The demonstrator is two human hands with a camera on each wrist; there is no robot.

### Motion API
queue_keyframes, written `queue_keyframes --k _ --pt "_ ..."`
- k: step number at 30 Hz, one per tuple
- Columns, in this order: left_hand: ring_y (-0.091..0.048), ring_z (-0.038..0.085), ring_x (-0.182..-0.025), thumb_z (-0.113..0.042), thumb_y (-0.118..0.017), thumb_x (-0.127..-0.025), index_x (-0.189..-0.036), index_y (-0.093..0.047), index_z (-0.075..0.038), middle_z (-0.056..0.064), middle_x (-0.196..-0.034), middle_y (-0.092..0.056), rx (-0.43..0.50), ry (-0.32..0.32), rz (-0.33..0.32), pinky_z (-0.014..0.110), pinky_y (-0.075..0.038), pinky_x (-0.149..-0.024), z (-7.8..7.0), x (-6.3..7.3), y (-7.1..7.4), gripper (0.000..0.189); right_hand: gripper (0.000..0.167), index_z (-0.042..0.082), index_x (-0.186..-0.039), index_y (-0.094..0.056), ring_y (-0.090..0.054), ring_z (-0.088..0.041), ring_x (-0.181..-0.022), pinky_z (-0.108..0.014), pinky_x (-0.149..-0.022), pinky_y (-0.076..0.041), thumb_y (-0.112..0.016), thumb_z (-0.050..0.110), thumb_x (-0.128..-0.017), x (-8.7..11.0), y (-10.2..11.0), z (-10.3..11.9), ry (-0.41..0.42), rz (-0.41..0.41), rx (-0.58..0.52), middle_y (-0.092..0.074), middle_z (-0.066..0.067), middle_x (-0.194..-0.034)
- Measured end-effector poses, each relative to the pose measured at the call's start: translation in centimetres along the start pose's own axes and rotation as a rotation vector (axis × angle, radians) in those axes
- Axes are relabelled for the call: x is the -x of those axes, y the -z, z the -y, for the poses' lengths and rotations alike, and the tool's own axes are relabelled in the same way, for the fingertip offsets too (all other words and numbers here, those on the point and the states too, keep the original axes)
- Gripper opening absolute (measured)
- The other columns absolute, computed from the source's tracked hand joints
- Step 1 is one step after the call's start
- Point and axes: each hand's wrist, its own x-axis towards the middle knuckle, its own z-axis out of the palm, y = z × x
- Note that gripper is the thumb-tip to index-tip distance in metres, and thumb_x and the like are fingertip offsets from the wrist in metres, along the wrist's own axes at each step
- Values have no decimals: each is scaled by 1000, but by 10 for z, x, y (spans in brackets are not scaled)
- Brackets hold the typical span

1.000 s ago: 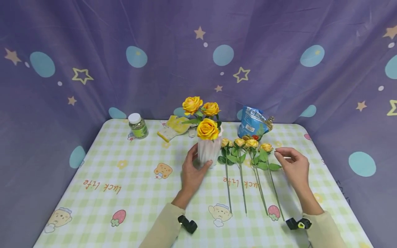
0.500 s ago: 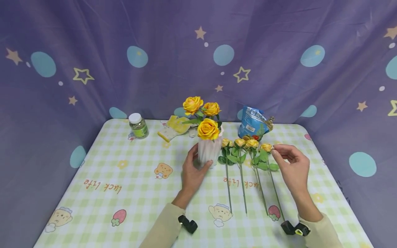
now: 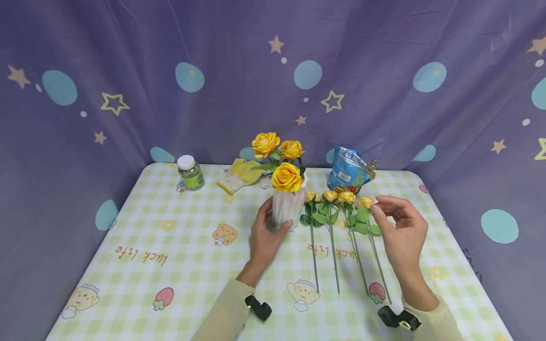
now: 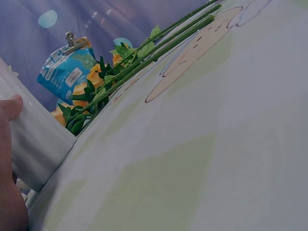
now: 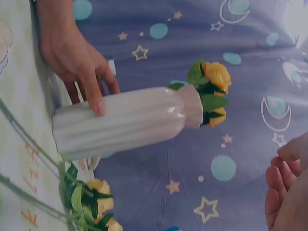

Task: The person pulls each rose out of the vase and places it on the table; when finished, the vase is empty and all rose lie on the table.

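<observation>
A white ribbed vase (image 3: 286,208) stands upright with three yellow roses (image 3: 286,177) in it. My left hand (image 3: 265,239) grips the vase low on its side, thumb across the front. My right hand (image 3: 403,227) hovers at the right, fingers loosely bent, with nothing visible between them. In the head view its fingertips overlap the edge of the rightmost pale yellow rose (image 3: 365,202). The right wrist view shows that hand (image 5: 288,187) raised well above the table, apart from the vase (image 5: 120,120). Several long-stemmed pale roses (image 3: 330,195) lie side by side right of the vase.
Behind the loose roses stands a blue bag (image 3: 344,170) with a metal clip. A white-lidded jar (image 3: 190,174) is at the back left. Yellow and white gloves (image 3: 241,175) lie behind the vase. A checked cloth (image 3: 141,227) covers the table, with a purple curtain (image 3: 239,71) behind.
My right hand has shifted slightly left, to the rightmost rose's head in the head view, and its wrist has swung left. The left hand and the vase have kept their place.
</observation>
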Motion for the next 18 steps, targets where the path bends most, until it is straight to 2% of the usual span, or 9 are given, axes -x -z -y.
queue_keyframes --k 4,8,13,18 --pt "-65 30 -136 -19 -93 -93 -162 -55 -20 3 -157 -63 18 0 0 55 -51 -116 -1 0 1 79 30 -23 -121 -69 -73 -14 -83 -23 -78 -56 -74 -21 -92 2 -10 2 29 -11 -53 -80 -6 -94" --pt "-65 28 -136 -21 -93 -93 -162 -54 -22 1 -157 -63 8 7 0 56 -51 -116 -3 0 1 80 40 -18 -132 -65 -72 -14 -85 -24 -80 -56 -78 -14 -94 3 -22 2 36 -4 -87 -80 -8 -95" --pt "-65 28 -136 -21 -93 -93 -162 -54 -22 0 -157 -63 13 11 3 56 -51 -116 -3 1 1 79 47 -16 -140 -60 -71 -16 -84 -24 -78 -56 -76 -12 -96 5 -37 -2 37 58 -129 -79 -10 -95" --pt "-65 28 -136 -20 -94 -93 -162 -55 -22 0 -156 -63 22 12 3 56 -51 -116 -2 1 1 79 51 -12 -143 -59 -71 -14 -85 -22 -74 -55 -74 -16 -94 8 -49 -7 19 111 -102 -78 -6 -97"
